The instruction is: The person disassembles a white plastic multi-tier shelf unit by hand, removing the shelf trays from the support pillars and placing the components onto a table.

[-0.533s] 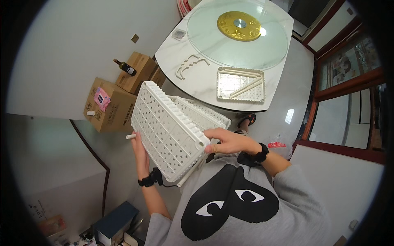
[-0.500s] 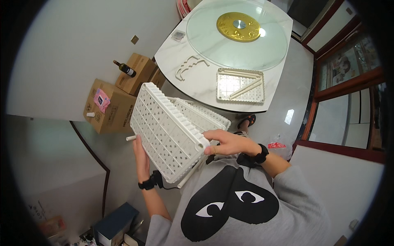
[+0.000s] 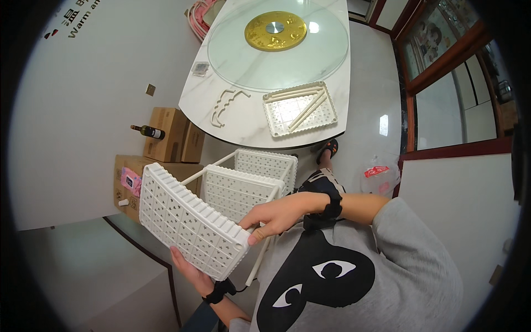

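Person holds a white perforated plastic shelf tray [image 3: 191, 221] tilted up on edge at lower left of the frame, with the near corner toward the chest. Left hand [image 3: 191, 271] is under the tray's lower edge, palm cupping it, fingers mostly hidden behind the plastic. Right hand [image 3: 282, 216] at centre pinches the tray's near corner, thumb on the rim, fingers wrapped over the top, so both hands are closed on the tray. Black wristbands on both wrists. Just behind the tray, centre frame, stands a partly built white rack [image 3: 249, 180] with two perforated shelves joined by thin white poles; the held tray looks to be touching or just beside its front, exact contact not clear. Upper centre: white marble table [image 3: 232, 119] with a glass turntable [image 3: 276, 50] and gold centre disc. Near the table's front edge lies another white tray [image 3: 300, 109] with loose white poles in it, and a curved white bracket piece [image 3: 225, 105] to its left. Left of the frame: cardboard boxes [image 3: 166, 135] against the wall, a dark wine bottle [image 3: 148, 131] lying on one. Step in hand, as judged: lining the tray up as the rack's next tier. Next move likely calls for levelling the tray and matching its corner sockets to the pole ends before pressing on.
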### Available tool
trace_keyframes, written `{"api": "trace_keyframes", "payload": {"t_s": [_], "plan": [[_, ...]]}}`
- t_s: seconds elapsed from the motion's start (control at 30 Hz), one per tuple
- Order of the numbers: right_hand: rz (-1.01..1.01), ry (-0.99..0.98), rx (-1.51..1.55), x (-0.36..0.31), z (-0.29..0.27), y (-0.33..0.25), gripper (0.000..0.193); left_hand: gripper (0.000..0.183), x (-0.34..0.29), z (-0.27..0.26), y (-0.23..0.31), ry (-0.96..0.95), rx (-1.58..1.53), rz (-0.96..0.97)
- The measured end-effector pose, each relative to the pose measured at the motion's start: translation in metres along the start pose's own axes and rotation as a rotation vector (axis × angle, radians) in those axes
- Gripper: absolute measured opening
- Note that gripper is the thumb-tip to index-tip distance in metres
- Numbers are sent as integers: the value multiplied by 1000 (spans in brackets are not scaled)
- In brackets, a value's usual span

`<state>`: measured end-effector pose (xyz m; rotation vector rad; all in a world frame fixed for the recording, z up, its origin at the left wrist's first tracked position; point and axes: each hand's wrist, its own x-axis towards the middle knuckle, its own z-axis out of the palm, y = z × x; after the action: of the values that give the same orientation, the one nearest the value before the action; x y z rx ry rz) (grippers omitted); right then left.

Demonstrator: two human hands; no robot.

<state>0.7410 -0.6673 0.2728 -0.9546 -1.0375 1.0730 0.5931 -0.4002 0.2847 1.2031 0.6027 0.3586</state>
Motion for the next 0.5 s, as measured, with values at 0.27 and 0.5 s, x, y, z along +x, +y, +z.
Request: {"api": "trace_keyframes", "payload": {"t_s": [0.27,0.5], "plan": [[-107,158,-385,4,5,13,44,65,16,-12,-2,-51,-70,-86],[106,296,-313,11,0,9,62,56,24,11,16,24,-106,44]]}}
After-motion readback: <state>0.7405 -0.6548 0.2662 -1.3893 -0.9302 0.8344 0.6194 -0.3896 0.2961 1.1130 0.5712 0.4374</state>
